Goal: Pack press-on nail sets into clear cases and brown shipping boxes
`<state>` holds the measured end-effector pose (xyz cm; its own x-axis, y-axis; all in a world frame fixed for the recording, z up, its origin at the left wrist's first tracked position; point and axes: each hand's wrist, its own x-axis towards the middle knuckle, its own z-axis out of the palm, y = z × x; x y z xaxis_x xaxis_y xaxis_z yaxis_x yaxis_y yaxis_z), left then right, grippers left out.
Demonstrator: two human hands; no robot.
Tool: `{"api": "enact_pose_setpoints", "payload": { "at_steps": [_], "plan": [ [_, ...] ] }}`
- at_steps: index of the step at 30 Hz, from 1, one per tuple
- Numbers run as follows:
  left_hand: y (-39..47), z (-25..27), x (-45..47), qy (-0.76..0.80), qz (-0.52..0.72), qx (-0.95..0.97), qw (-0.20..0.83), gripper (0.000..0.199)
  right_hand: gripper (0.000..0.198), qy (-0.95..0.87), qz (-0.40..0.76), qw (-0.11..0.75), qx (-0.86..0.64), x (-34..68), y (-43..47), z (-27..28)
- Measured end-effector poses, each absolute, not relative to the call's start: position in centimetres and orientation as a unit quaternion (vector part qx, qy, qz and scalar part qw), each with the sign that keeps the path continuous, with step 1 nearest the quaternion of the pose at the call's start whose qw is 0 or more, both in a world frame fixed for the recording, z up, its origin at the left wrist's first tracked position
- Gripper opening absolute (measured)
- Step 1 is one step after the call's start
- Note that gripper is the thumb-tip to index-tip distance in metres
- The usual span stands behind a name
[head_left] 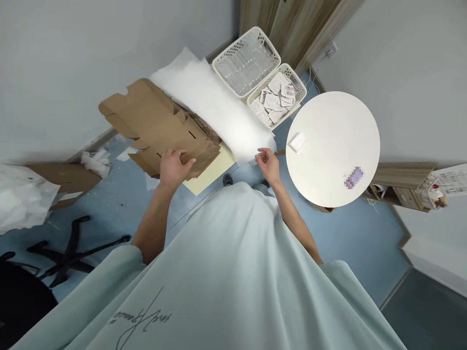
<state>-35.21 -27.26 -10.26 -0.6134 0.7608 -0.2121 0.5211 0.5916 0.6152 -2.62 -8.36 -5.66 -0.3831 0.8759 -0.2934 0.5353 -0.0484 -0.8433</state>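
My left hand (174, 167) rests on the near edge of a stack of flat, unfolded brown cardboard boxes (156, 116). Its thumb and forefinger are spread apart, and the other fingers lie on the top sheet. My right hand (269, 166) is at the near corner of a pile of white foam sheets (219, 107), fingers loosely bent and thumb apart. Whether its fingertips touch the foam, I cannot tell. Beside the cardboard, the foam pile slants across a pale yellow tabletop (207, 175), largely covered by both stacks.
Behind the foam stand a white basket of clear plastic packs (222, 63) and a smaller basket of printed cards (251, 103). A round white table (332, 146) at right carries a small white item (297, 143) and a blurred purple object (353, 178). A black chair base (73, 253) is at lower left.
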Motion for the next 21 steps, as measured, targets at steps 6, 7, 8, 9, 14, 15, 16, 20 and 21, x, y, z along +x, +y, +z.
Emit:
{"api": "enact_pose_setpoints", "payload": {
  "at_steps": [6,7,8,9,14,15,16,20,21],
  "plan": [
    [-27.6,-11.2,-35.5,0.845,0.283,0.386,0.238,0.023,0.030,-0.734,0.485,0.121,-0.460,-7.7,-8.6,-4.4],
    [-27.4,-11.1,-35.4,0.847,0.282,0.381,0.239,0.022,0.029,-0.743,0.481,0.109,-0.452,-8.4,-8.7,-4.2],
    [-27.3,-11.1,-35.2,0.850,0.281,0.375,0.239,0.022,0.029,-0.753,0.478,0.097,-0.442,-9.2,-8.8,-4.1],
    [-27.1,-11.0,-35.1,0.854,0.282,0.368,0.237,0.024,0.029,-0.762,0.476,0.084,-0.430,-10.0,-8.9,-4.0],
    [-26.3,-10.9,-34.3,0.856,0.284,0.374,0.217,0.033,0.030,-0.827,0.451,0.020,-0.335,-14.9,-10.1,-4.6],
    [-26.2,-11.0,-34.1,0.854,0.283,0.381,0.213,0.034,0.030,-0.845,0.436,0.010,-0.308,-15.9,-10.5,-5.0],
    [-26.2,-11.0,-34.0,0.853,0.281,0.386,0.209,0.035,0.030,-0.863,0.419,0.001,-0.282,-17.0,-10.8,-5.4],
    [-26.5,-11.1,-33.8,0.845,0.282,0.403,0.211,0.034,0.028,-0.909,0.347,-0.071,-0.219,-20.0,-12.4,-7.0],
    [-26.6,-11.1,-33.8,0.840,0.288,0.406,0.214,0.032,0.027,-0.915,0.327,-0.095,-0.217,-20.4,-12.7,-7.3]
  ]
}}
